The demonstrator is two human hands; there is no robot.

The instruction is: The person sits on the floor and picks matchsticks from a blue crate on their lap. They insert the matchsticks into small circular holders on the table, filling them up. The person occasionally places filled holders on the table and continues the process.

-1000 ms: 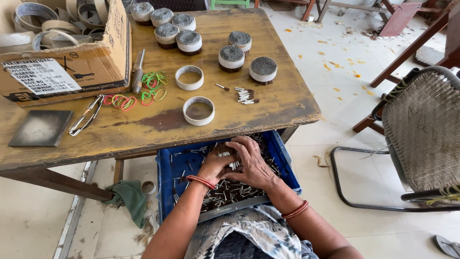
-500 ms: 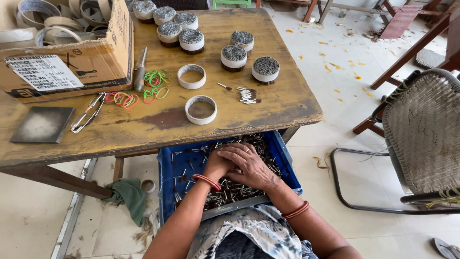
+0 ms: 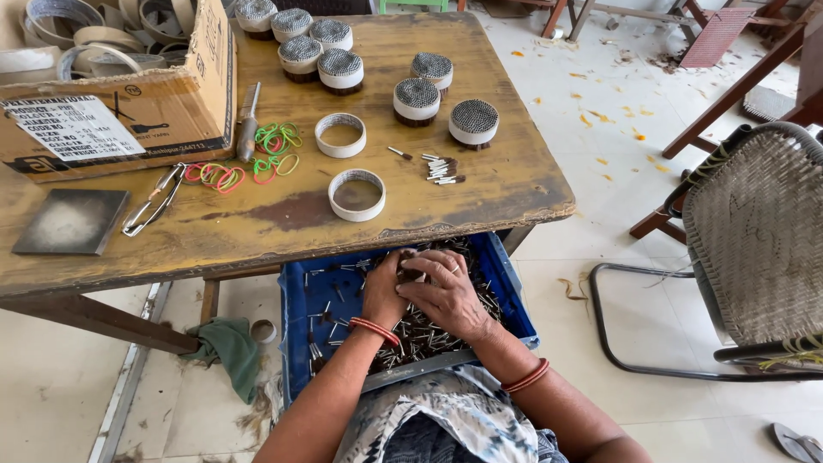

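A blue plastic crate [image 3: 302, 296] rests on my lap under the table edge, filled with several small dark sticks [image 3: 420, 334]. My left hand [image 3: 383, 291] and my right hand [image 3: 444, 291] are pressed together over the pile, fingers closed around a bunch of the sticks. On the wooden table [image 3: 480, 193] just above stand two empty white rings [image 3: 357, 195] and a small loose heap of sticks [image 3: 439, 167].
Several rings packed with sticks [image 3: 474, 122] stand at the table's back. A cardboard box [image 3: 120, 111] of empty rings sits at left, with coloured rubber bands [image 3: 273, 150], a dark square pad [image 3: 70, 221] and tongs [image 3: 153, 201]. A woven chair [image 3: 759, 249] stands at right.
Both hands have stayed in the crate, shifting slightly and closing tighter together over the sticks. Nothing on the table moved.
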